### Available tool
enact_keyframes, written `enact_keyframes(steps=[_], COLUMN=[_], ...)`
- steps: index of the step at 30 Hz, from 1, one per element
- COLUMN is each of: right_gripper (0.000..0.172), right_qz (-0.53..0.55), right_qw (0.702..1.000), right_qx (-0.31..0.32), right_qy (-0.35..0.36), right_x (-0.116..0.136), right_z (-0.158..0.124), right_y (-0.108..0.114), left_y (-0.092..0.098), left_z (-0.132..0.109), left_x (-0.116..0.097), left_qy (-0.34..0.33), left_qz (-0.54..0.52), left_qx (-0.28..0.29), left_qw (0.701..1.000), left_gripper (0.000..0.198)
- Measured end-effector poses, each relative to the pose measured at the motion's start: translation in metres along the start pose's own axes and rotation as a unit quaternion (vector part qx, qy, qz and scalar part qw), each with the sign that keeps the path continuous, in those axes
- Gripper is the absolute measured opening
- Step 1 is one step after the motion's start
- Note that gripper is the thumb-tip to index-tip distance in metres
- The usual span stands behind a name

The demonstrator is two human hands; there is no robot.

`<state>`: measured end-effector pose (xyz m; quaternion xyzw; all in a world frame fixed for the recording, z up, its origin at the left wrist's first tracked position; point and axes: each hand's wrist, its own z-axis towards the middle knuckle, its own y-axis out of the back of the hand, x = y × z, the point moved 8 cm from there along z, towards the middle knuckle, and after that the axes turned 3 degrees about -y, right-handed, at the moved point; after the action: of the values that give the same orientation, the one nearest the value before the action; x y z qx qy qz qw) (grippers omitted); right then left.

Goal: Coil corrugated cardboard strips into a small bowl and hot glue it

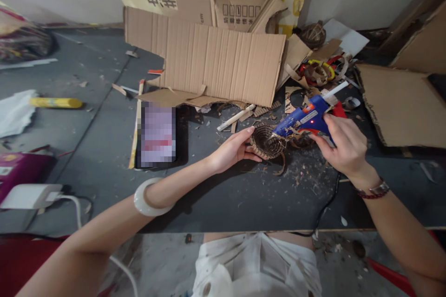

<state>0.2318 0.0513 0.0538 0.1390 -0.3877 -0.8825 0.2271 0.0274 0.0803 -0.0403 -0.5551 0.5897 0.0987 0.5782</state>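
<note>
A small round brown basket (267, 143), built up of ridged cardboard strips, is tilted in my left hand (234, 151), whose thumb and fingers grip its left side. A loose strip (281, 165) curls down from the basket's lower right. My right hand (343, 146) is closed around the handle of a blue hot glue gun (306, 118) with a lit red light and a white glue stick (336, 89) in its back. The gun's nozzle reaches over the basket's right rim; whether it touches the inside I cannot tell.
Torn cardboard (223, 60) stands behind the hands, with scraps and tape rolls (322, 70) at its right. A phone (158, 134) leans left of centre. A yellow marker-like stick (55, 102) and a white charger (33, 196) lie farther left. The gun's black cord (329, 202) crosses the table's front edge.
</note>
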Motion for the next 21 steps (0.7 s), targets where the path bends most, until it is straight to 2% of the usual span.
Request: enact_keyframes(steps=[12,17,21], right_gripper=[0.067,0.06,0.064], right_qz=[0.028,0.056,0.037], right_qw=[0.999,0.998,0.998], right_qx=[-0.027,-0.027,-0.039], right_qy=[0.025,0.008,0.03], right_x=[0.0044,0.0021,0.0067], right_z=[0.0021,0.0029,0.004], right_y=[0.0051,0.0052,0.0081], left_y=[-0.0005,0.0003,0.0006], left_z=[-0.0006,-0.0001,-0.0005], left_x=[-0.0007,-0.0009,-0.0013], left_qy=[0.001,0.003,0.003], left_qz=[0.001,-0.001,0.001], left_qx=[-0.007,-0.014,-0.019], left_qw=[1.0,1.0,1.0], left_gripper=[0.039,0.038,0.04])
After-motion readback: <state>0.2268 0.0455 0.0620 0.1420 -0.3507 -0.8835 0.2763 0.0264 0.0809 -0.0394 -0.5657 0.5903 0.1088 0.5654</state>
